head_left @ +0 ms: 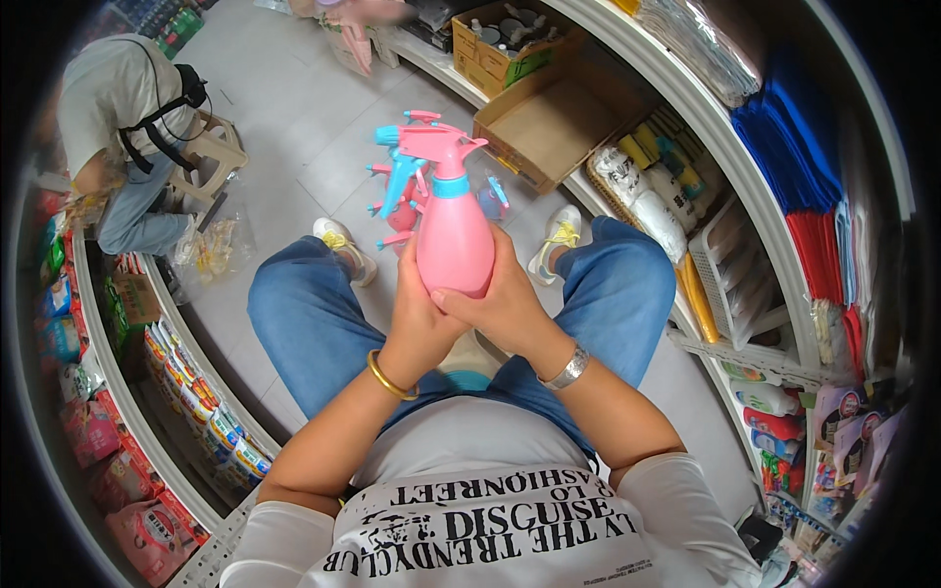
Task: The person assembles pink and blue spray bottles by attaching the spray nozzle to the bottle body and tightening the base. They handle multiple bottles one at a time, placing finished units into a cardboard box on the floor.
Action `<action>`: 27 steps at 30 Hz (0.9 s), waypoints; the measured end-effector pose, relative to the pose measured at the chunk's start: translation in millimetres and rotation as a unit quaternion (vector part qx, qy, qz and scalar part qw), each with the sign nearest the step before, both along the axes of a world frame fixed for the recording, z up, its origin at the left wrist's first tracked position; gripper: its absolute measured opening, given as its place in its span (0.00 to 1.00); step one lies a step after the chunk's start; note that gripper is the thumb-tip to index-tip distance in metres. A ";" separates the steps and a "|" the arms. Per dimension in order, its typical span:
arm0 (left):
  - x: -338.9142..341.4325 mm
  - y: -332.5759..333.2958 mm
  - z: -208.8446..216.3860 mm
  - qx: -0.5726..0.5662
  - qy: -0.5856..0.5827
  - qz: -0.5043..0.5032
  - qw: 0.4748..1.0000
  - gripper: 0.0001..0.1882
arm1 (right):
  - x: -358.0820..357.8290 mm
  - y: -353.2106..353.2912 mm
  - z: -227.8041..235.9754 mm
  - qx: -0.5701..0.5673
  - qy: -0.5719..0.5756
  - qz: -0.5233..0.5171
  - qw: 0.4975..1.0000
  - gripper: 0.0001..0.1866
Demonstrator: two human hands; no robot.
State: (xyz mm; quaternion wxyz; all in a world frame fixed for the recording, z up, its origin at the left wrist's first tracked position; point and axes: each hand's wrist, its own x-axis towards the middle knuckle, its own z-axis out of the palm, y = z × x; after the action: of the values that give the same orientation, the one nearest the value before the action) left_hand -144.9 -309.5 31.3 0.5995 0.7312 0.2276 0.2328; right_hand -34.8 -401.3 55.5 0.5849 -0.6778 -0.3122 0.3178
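Note:
A pink spray bottle (455, 240) with a blue collar and a pink trigger head is held up between both my hands, its blue nozzle pointing left. My left hand (421, 312) wraps the bottle's lower left side. On the other side, my right hand (502, 302) grips it, with the thumb across the base. Beyond the bottle, several more spray bottles (397, 191) with pink and blue heads are grouped on the floor, partly hidden behind the one I hold. A gold bangle is on my left wrist and a silver cuff on my right.
An open, shallow cardboard box (554, 122) stands at the right shelf, by a carton (500, 49) of bottles. Packed goods fill the shelves on both sides. At the far left, another person (127, 108) sits on a beige stool (218, 147), near a clear plastic bag (221, 245).

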 end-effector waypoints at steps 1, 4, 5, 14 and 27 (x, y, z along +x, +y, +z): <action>-0.9 2.5 -0.8 0.072 -0.012 -0.022 0.997 0.54 | 2.6 -0.6 0.0 -0.006 0.027 0.001 1.000 0.48; 0.4 8.4 5.1 0.069 0.007 -0.105 0.992 0.56 | 13.4 -3.7 -14.1 -0.022 0.040 -0.005 0.999 0.47; 1.7 10.3 4.6 0.023 0.007 -0.122 0.992 0.53 | 17.9 -5.8 -17.0 -0.032 0.044 -0.003 0.999 0.46; 15.7 56.0 -20.3 0.002 0.118 -0.148 0.982 0.28 | 133.8 -21.8 -36.7 -0.126 0.001 -0.127 0.984 0.38; 152.3 160.2 -65.9 0.019 0.087 -0.191 0.978 0.21 | 445.5 26.5 -145.8 -0.500 -0.407 -0.162 0.747 0.43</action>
State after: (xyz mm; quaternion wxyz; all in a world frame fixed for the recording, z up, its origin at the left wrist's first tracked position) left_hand 7.4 -149.2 -34.6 0.5972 0.7896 0.1304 0.0539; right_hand 410.7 -374.8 -90.3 0.0228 -0.9787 -0.2030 0.0225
